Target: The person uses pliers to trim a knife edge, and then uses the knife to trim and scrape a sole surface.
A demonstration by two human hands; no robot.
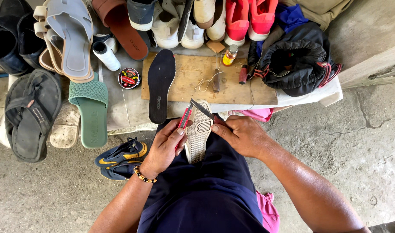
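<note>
- The left hand grips a red utility knife; the right hand pinches the pale shoe, sole up on the lap.
- Blade meets the toe edge (shallow strokes, away from fingers, seem wisest).
- Beyond, a black insole overhangs the wooden board at its left edge.

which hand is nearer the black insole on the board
Left. The left hand holds a red knife just below the insole; the right hand is farther off, beyond the white shoe.

a wooden board on a low bench – black insole, small bottle, awl lie on it.
</note>
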